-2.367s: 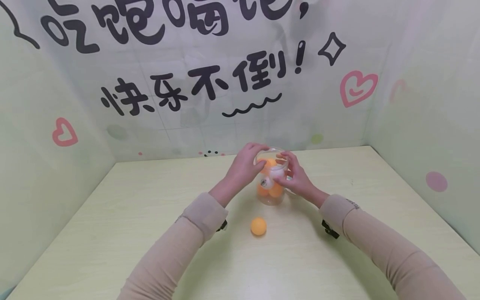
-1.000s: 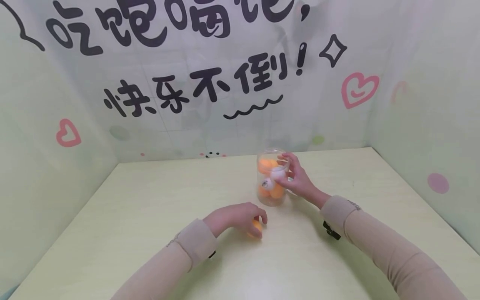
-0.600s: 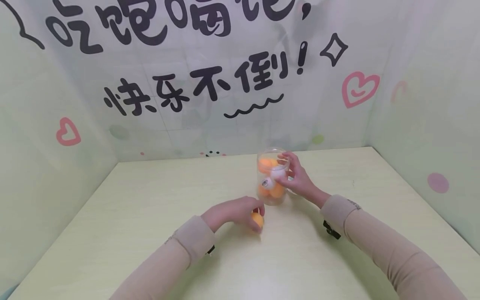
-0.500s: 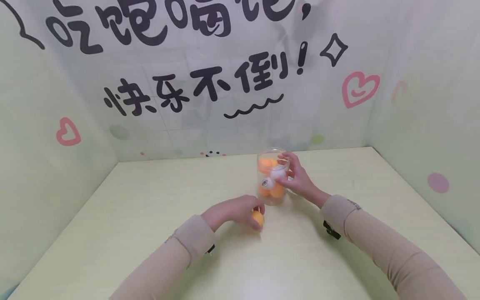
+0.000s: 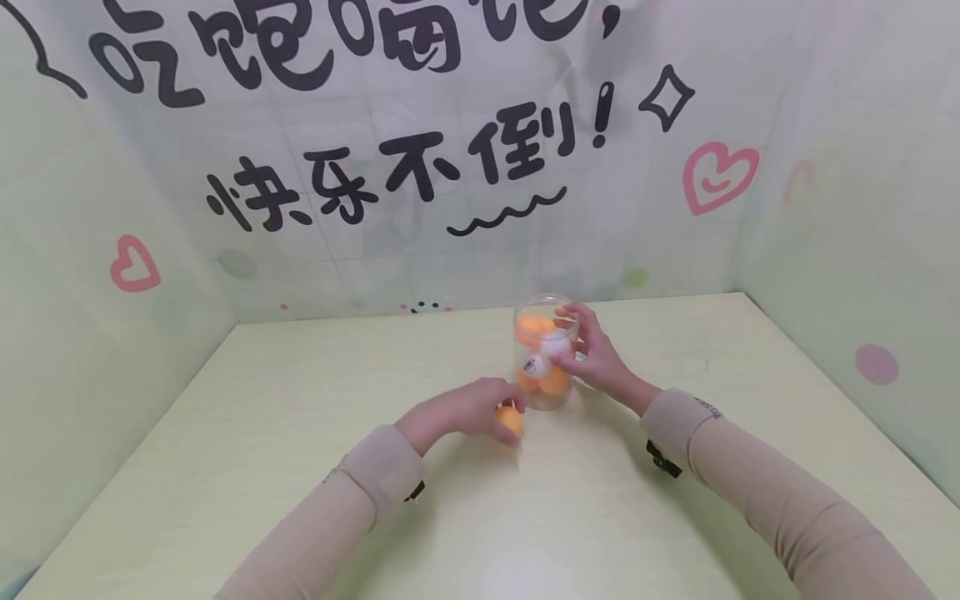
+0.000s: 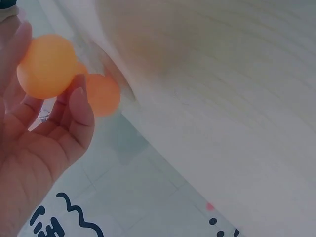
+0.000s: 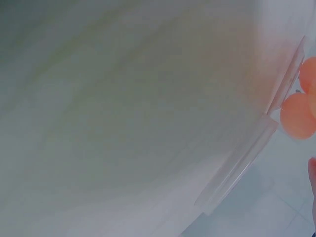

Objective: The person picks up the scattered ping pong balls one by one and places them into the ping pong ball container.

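Note:
A clear plastic jar (image 5: 545, 398) stands upright on the table with several orange and white ping-pong balls inside. My right hand (image 5: 600, 362) grips the jar's right side near its open rim. Between the thumb and fingers of my left hand (image 5: 480, 408) is an orange ping-pong ball (image 5: 509, 423), just in front of the jar and to its left. The left wrist view shows this held ball (image 6: 48, 66) close up, with the jar's orange balls (image 6: 103, 95) behind the fingers. Only a fingertip of the right hand (image 7: 312, 173) shows in the right wrist view.
A flat clear plastic piece, perhaps a lid (image 7: 239, 165), lies beside the jar's base in the right wrist view. The pale wooden table (image 5: 300, 400) meets a printed back wall (image 5: 420, 267) close behind the jar.
My left hand has left the jar's rim, taken the loose orange ping-pong ball from the table and brought it back toward the jar. My right hand has stayed on the jar.

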`<state>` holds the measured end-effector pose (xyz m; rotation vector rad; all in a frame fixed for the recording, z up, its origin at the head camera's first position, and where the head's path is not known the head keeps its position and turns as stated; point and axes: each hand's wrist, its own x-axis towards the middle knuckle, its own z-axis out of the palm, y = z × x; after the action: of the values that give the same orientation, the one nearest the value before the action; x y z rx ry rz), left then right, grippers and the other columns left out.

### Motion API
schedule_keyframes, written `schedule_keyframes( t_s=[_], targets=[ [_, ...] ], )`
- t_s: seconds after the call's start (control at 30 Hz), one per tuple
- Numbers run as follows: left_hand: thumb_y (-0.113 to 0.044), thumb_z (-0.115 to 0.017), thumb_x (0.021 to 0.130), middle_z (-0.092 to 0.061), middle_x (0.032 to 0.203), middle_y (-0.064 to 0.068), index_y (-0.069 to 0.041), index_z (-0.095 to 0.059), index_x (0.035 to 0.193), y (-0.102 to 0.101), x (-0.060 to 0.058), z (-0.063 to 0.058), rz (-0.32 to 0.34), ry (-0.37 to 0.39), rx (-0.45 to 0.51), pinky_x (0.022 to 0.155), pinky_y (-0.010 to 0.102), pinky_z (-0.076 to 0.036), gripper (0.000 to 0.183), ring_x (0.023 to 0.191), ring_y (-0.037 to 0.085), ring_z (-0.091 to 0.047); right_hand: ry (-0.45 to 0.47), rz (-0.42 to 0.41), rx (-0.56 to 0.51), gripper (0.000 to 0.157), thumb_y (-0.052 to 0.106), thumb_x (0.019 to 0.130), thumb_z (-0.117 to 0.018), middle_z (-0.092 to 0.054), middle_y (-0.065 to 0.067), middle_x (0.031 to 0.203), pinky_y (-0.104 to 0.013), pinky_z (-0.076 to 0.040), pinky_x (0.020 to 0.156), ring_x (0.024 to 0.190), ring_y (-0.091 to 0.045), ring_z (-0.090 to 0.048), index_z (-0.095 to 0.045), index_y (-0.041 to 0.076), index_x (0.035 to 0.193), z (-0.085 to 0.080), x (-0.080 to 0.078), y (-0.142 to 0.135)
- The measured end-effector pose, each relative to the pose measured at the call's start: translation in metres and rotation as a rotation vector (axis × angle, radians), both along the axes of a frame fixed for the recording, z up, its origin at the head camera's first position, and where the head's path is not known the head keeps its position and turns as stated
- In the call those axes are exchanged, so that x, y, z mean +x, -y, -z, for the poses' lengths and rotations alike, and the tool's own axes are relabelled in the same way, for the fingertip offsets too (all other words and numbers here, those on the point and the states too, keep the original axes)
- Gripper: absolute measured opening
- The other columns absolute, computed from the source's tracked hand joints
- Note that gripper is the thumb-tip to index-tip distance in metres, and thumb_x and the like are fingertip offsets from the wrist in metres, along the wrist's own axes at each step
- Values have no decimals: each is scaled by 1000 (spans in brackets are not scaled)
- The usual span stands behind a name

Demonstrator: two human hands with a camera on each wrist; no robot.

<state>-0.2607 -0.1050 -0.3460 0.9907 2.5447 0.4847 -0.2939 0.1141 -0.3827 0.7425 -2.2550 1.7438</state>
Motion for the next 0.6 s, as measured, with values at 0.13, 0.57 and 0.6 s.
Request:
schedule_keyframes(
  t_s=[0.13,0.57,0.6],
  targets=[
    [-22,-75,76,-54,89,0,-12,-58,99,0,-2,-4,-5,-9,26,68,27,-39,30,79,16,-47,0,-5,-9,66,-8,79,-62,-31,-27,137,-56,-35,98,128,-40,-34,-23,0,131,0,0,0],
    [-19,-74,76,-55,90,-1,-10,-60,102,7,-4,-18,11,-84,102,71,25,-41,31,80,14,-47,-23,-7,2,66,-8,79,-62,-31,-24,137,-58,-35,97,127,-40,-35,-23,-2,132,-1,1,0],
    [-19,-74,76,-55,90,-1,-9,-60,103,7,-4,-20,10,-89,109,71,25,-41,32,80,14,-47,-24,-3,10,65,-8,79,-62,-32,-24,136,-58,-34,97,127,-41,-35,-23,-2,132,-4,4,1]
  ],
)
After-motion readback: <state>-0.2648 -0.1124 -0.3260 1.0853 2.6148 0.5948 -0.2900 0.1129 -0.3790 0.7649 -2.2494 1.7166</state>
